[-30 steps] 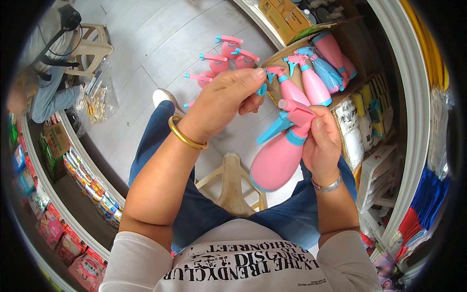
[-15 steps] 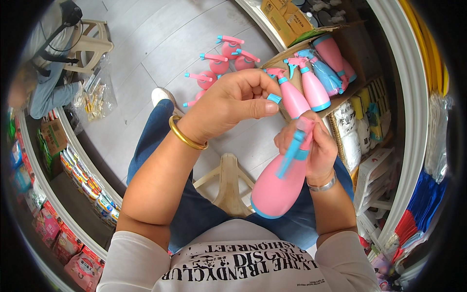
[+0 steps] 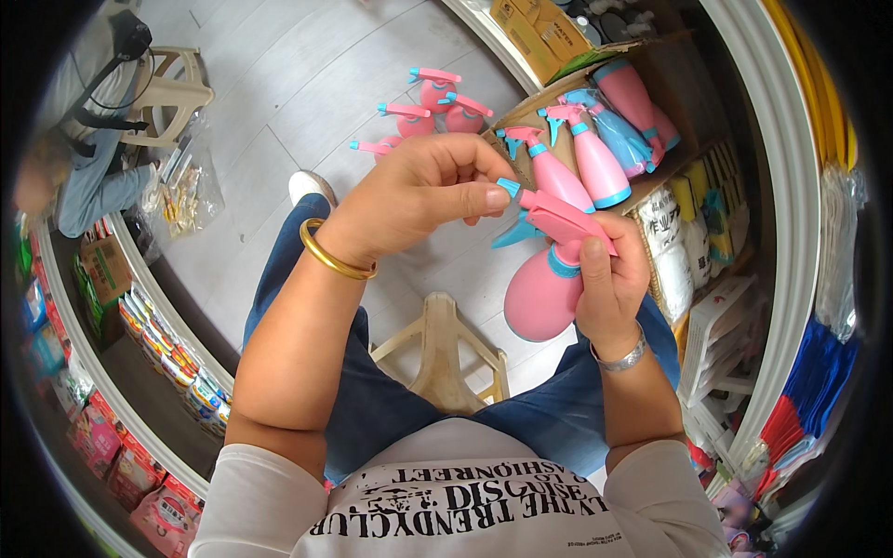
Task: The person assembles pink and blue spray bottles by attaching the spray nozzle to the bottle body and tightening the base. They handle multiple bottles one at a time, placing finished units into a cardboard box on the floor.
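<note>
My left hand (image 3: 423,195), a gold bangle on its wrist, pinches a small blue nozzle cap (image 3: 508,188) between thumb and fingers. The cap is right at the pink tip of a spray bottle's head; I cannot tell whether it is seated there. My right hand (image 3: 614,284) grips this pink spray bottle (image 3: 539,299) round its neck and head, with the blue trigger (image 3: 516,232) pointing left. The bottle is tilted, its round body toward me. Beyond my left hand, several pink spray bottles (image 3: 437,95) stand on the floor, some partly hidden by that hand.
An open cardboard box (image 3: 521,112) at the right holds more pink spray bottles (image 3: 595,167) and a bagged blue one (image 3: 621,139). A beige plastic stool (image 3: 437,353) is between my legs. Shelves of packaged goods (image 3: 172,344) curve along both sides. Another person (image 3: 93,181) sits at far left.
My right hand has turned the bottle so its head points left toward my left hand. The left hand has shifted slightly left, still pinching the cap, which now meets the spray tip.
</note>
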Demonstrator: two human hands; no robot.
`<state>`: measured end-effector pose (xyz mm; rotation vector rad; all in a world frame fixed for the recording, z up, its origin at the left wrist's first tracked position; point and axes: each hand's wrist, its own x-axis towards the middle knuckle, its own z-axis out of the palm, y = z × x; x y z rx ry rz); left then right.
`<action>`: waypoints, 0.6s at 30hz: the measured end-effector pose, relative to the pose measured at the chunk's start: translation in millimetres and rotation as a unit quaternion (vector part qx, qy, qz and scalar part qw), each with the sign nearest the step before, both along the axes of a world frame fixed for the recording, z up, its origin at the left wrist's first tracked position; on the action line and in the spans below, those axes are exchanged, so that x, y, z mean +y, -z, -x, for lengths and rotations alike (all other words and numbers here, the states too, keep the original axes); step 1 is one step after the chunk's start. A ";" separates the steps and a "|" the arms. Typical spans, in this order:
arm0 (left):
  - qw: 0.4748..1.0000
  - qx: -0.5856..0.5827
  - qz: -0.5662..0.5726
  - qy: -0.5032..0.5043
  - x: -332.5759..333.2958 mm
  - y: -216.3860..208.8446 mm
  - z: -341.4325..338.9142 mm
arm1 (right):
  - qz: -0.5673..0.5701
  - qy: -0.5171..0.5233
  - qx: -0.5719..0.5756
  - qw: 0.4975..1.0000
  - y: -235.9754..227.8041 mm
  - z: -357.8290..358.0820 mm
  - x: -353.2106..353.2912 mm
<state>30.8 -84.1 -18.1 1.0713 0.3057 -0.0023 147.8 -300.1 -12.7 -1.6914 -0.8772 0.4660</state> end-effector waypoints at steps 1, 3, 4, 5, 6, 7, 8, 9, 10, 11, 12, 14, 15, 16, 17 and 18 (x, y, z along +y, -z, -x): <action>1.000 0.006 -0.002 0.011 0.3 -3.0 -1.1 | 0.003 -0.003 -0.018 1.000 0.7 -0.9 -0.4; 0.999 0.018 -0.012 0.026 -0.1 -4.4 -1.9 | 0.008 -0.010 -0.052 0.999 2.5 -1.9 -1.3; 0.999 0.023 -0.020 0.028 -0.6 -4.1 -1.7 | 0.015 -0.013 -0.066 0.998 1.4 -1.9 -1.0; 0.999 0.028 -0.028 0.031 -1.0 -3.9 -1.6 | 0.021 -0.015 -0.080 0.996 -1.2 -1.9 -0.1; 0.999 0.028 -0.034 0.031 -1.3 -3.8 -1.6 | 0.028 -0.018 -0.095 0.995 -3.0 -2.1 0.6; 0.998 0.029 -0.041 0.031 -1.6 -3.7 -1.7 | 0.030 -0.020 -0.110 0.993 -3.7 -2.6 1.1; 0.998 0.029 -0.048 0.032 -1.9 -3.5 -1.8 | 0.032 -0.021 -0.126 0.991 -4.1 -3.0 1.6; 0.998 0.029 -0.056 0.028 -2.8 -3.2 -2.1 | 0.034 -0.023 -0.142 0.989 -4.2 -3.4 1.8; 0.997 0.028 -0.063 0.024 -4.1 -2.5 -2.3 | 0.032 -0.022 -0.143 0.989 -4.1 -3.4 1.9; 0.997 0.028 -0.071 0.020 -5.1 -2.3 -2.5 | 0.030 -0.021 -0.144 0.989 -3.9 -3.1 2.1; 0.997 0.033 -0.073 0.020 -5.7 -2.5 -2.6 | 0.028 -0.020 -0.146 0.989 -3.7 -2.9 2.4; 0.996 0.042 -0.077 0.021 -6.4 -2.8 -2.7 | 0.032 -0.017 -0.152 0.988 -3.3 -2.1 2.1; 0.996 0.036 -0.081 0.021 -6.6 -1.8 -2.6 | 0.034 -0.016 -0.155 0.987 -3.3 -1.9 2.0; 0.996 0.030 -0.084 0.021 -6.9 0.5 -2.4 | 0.035 -0.019 -0.156 0.987 -3.4 -1.9 2.1; 0.996 0.025 -0.088 0.021 -7.0 2.5 -2.3 | 0.035 -0.021 -0.158 0.987 -3.7 -2.2 2.4; 0.995 0.021 -0.095 0.021 -7.0 4.0 -2.1 | 0.035 -0.024 -0.159 0.986 -3.9 -2.4 2.8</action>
